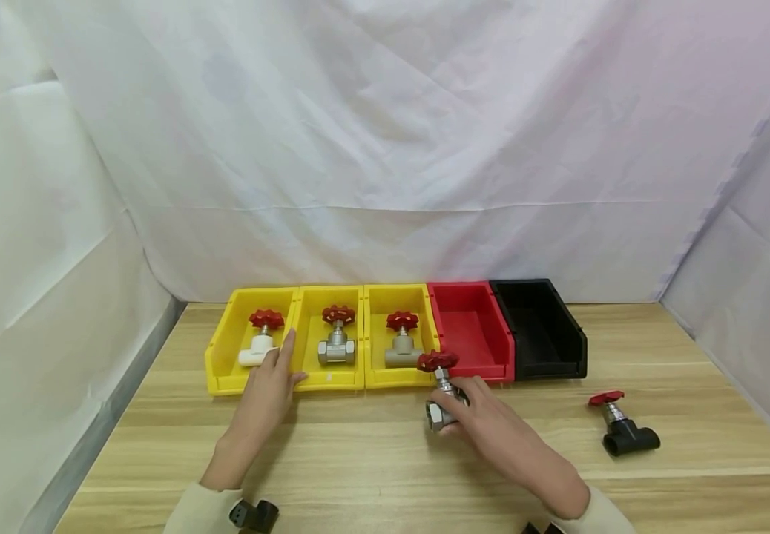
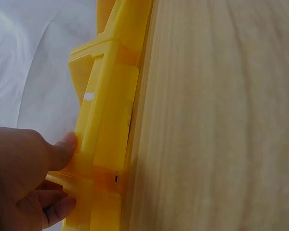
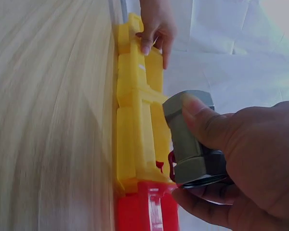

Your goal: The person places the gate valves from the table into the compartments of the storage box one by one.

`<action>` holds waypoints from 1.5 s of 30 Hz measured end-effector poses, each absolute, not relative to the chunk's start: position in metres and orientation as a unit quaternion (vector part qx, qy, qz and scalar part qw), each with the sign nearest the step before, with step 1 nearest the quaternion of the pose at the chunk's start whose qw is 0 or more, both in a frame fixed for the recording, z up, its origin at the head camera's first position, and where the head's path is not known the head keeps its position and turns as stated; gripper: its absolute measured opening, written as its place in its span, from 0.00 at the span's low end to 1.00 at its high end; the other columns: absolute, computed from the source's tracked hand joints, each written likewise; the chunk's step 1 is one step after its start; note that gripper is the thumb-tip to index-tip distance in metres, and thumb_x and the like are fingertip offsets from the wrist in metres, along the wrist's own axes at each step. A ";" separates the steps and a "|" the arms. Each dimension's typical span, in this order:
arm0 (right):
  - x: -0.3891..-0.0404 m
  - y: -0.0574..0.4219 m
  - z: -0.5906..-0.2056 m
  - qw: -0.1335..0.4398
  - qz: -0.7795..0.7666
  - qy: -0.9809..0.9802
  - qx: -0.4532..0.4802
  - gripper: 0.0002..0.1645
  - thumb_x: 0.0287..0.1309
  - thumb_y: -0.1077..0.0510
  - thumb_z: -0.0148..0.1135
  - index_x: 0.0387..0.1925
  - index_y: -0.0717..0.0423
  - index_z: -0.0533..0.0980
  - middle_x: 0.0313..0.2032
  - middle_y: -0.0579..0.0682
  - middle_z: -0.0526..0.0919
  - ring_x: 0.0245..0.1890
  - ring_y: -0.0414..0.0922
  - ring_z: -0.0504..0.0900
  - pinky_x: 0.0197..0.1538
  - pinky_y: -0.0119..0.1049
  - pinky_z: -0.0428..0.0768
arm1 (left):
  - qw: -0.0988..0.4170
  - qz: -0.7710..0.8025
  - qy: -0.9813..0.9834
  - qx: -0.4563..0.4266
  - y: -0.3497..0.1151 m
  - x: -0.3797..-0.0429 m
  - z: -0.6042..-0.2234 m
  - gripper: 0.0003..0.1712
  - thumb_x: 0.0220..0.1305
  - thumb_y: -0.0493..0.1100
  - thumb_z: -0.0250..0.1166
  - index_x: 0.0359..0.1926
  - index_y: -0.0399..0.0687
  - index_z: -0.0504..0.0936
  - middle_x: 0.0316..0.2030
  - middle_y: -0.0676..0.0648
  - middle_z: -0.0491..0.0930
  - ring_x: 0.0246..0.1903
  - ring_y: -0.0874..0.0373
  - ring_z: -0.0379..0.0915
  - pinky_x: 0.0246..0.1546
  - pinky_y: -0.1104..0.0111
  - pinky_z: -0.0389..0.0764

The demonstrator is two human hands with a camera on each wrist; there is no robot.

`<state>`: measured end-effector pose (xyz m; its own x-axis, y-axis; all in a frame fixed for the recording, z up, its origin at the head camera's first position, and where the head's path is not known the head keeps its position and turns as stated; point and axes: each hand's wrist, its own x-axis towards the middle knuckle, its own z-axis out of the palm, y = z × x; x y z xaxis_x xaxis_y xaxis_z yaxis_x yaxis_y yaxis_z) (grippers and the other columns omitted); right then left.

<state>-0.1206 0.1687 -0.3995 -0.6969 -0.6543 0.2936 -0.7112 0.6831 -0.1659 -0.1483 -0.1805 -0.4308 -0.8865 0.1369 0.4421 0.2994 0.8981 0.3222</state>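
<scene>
My right hand (image 1: 492, 423) pinches a metal gate valve (image 3: 188, 139) by its steel body, thumb on one side and fingers on the other. The valve's red handwheel (image 1: 438, 361) points up, in front of the red bin. My left hand (image 1: 270, 393) grips the front of the yellow bins (image 2: 98, 130) at the wall between the first two, with the thumb on the second bin's side. Near its fingers lies a white valve (image 1: 256, 350) with a red handwheel. A steel valve (image 1: 337, 348) sits in the second yellow bin, and a grey-beige one (image 1: 403, 350) in the third.
A red bin (image 1: 468, 337) and a black bin (image 1: 537, 330) continue the row to the right. On the wooden table (image 1: 358, 475), at the right, lies a black valve (image 1: 628, 436) with a red handwheel. A white cloth (image 1: 392, 148) hangs behind the bins.
</scene>
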 end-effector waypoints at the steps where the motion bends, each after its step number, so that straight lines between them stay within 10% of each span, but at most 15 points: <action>1: -0.122 0.170 -0.399 0.108 0.136 -0.911 0.374 0.27 0.54 0.48 0.67 0.56 0.36 0.71 0.48 0.50 0.72 0.46 0.43 0.71 0.42 0.38 0.80 | 0.208 -0.194 -0.952 -0.115 -0.180 -0.148 -0.431 0.43 0.59 0.37 0.68 0.70 0.33 0.57 0.41 0.29 0.75 0.24 0.42 0.73 0.30 0.52 0.80; 45: -0.181 0.208 -0.392 0.159 0.164 -0.897 0.378 0.31 0.54 0.61 0.69 0.60 0.48 0.72 0.57 0.61 0.70 0.54 0.54 0.71 0.49 0.49 0.78 | 0.213 -0.189 -0.951 -0.116 -0.181 -0.151 -0.435 0.44 0.58 0.37 0.69 0.70 0.34 0.56 0.39 0.29 0.75 0.22 0.43 0.71 0.29 0.53 0.79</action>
